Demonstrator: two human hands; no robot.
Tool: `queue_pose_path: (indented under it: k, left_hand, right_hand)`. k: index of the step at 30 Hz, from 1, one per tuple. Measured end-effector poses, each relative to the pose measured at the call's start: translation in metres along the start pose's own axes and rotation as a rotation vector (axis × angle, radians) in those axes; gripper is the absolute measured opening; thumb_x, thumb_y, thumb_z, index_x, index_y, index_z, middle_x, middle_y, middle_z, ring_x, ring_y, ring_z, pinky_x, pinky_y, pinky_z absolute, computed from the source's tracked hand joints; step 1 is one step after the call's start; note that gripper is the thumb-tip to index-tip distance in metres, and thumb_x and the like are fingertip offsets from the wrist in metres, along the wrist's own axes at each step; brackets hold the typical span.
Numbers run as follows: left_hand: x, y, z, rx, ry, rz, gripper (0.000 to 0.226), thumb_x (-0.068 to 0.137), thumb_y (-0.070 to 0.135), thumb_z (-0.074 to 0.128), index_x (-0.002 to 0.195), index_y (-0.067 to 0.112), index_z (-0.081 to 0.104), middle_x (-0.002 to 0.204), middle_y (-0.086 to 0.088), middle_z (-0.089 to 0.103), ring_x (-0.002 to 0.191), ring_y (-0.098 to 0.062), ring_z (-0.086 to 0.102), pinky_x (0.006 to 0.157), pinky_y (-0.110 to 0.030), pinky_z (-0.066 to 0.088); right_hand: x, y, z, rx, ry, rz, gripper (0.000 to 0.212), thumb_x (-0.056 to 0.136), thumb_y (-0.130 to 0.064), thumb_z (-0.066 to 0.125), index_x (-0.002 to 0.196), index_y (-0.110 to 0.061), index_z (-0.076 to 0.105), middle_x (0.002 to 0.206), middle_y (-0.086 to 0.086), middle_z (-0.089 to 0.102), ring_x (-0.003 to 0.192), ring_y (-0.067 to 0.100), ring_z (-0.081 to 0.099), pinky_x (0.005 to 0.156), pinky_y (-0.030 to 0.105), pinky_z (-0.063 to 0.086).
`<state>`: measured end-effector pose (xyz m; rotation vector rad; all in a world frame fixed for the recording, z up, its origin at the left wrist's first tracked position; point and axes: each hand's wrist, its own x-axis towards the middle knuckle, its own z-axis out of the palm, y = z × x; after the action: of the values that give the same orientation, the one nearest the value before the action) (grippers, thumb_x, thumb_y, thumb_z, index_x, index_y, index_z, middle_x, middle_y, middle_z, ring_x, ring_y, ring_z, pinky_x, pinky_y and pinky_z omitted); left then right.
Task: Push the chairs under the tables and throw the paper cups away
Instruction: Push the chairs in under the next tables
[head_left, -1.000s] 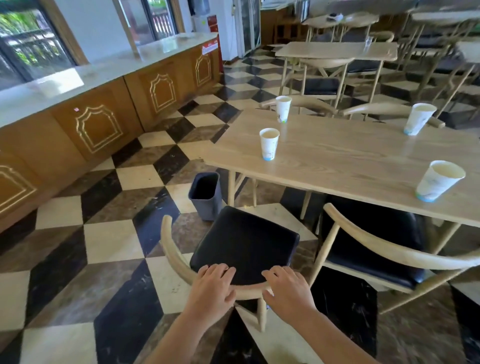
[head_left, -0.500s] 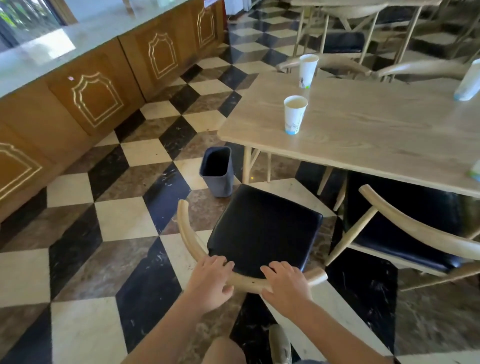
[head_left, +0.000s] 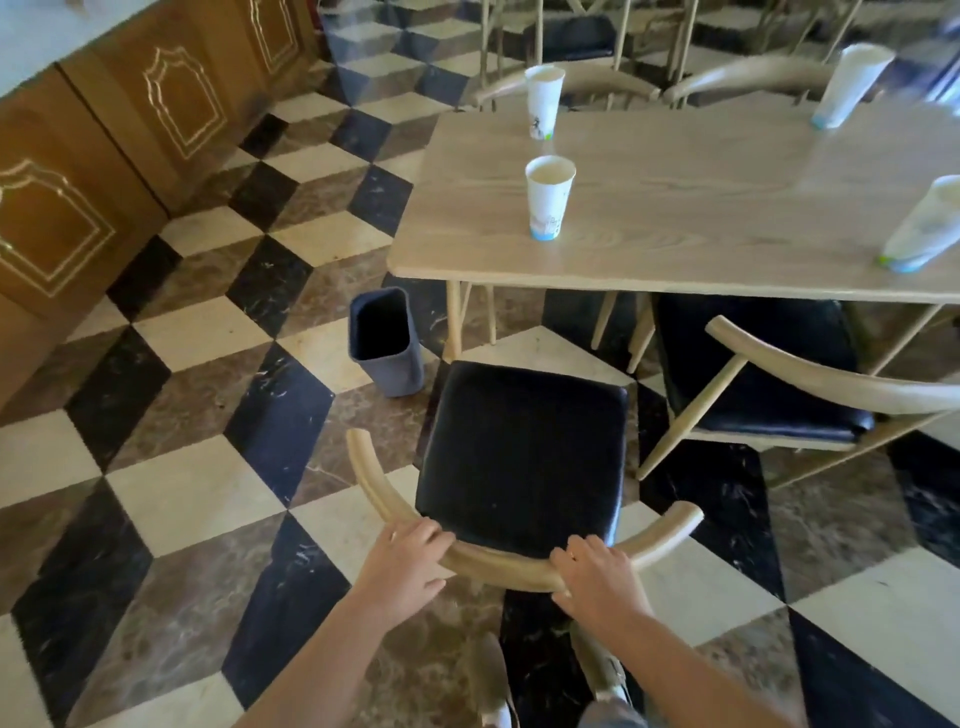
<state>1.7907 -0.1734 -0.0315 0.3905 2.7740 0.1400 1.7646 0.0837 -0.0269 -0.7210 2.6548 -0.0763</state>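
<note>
A wooden chair (head_left: 524, 457) with a black seat stands in front of the pale wood table (head_left: 701, 208), its seat just short of the table's near edge. My left hand (head_left: 410, 561) and my right hand (head_left: 597, 582) both grip its curved backrest. A second chair (head_left: 763, 374) to the right sits partly under the table. Several white paper cups stand on the table: one near the left front (head_left: 549, 197), one behind it (head_left: 543, 101), one at the far right back (head_left: 849, 85) and one at the right edge (head_left: 924, 223).
A dark grey waste bin (head_left: 384, 340) stands on the checkered floor by the table's left front leg. A brown wooden counter (head_left: 104, 156) runs along the left. More chairs (head_left: 571, 78) and tables stand behind. My feet show at the bottom.
The chair has slid toward the table with both hands on its backrest, turning more square to it. My view has moved closer and tilted down.
</note>
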Motion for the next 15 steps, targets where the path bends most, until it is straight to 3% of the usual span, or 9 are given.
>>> queue_pose_path:
  k: [4, 7, 9, 15]
  left_hand:
    - [0.009, -0.013, -0.003, -0.020, -0.003, 0.036, 0.047, 0.087, 0.033, 0.059, 0.130, 0.019, 0.048, 0.129, -0.001, 0.052, 0.119, -0.024, 0.045, 0.104, -0.040, 0.031]
    - [0.016, -0.014, -0.005, -0.016, -0.005, 0.102, 0.044, 0.087, 0.031, 0.060, 0.127, 0.016, 0.052, 0.125, -0.005, 0.057, 0.116, -0.024, 0.049, 0.102, -0.039, 0.033]
    - [0.020, -0.016, -0.006, -0.025, -0.017, 0.129, 0.043, 0.086, 0.031, 0.061, 0.126, 0.015, 0.054, 0.121, -0.004, 0.060, 0.112, -0.022, 0.052, 0.100, -0.037, 0.035]
    - [0.028, -0.024, -0.007, -0.003, -0.068, 0.193, 0.045, 0.086, 0.033, 0.061, 0.126, 0.015, 0.054, 0.122, -0.003, 0.061, 0.112, -0.021, 0.053, 0.098, -0.035, 0.038]
  right_hand:
    - [0.003, -0.009, -0.002, -0.017, 0.049, 0.061, 0.026, 0.088, -0.036, 0.056, 0.106, -0.018, 0.056, 0.102, 0.003, 0.057, 0.095, 0.022, 0.054, 0.077, 0.035, 0.047]
    - [0.003, -0.011, 0.001, -0.017, 0.048, 0.083, 0.033, 0.057, -0.039, 0.084, 0.074, -0.020, 0.063, 0.070, 0.000, 0.060, 0.063, 0.018, 0.058, 0.052, 0.032, 0.051]
    - [0.003, -0.010, 0.006, -0.019, 0.114, 0.095, 0.041, 0.038, -0.037, 0.091, 0.061, -0.021, 0.061, 0.057, -0.002, 0.056, 0.050, 0.016, 0.055, 0.041, 0.030, 0.048]
    - [0.002, -0.008, 0.021, -0.045, 0.166, 0.107, 0.035, 0.049, -0.034, 0.088, 0.068, -0.019, 0.062, 0.062, 0.000, 0.059, 0.055, 0.019, 0.057, 0.044, 0.033, 0.051]
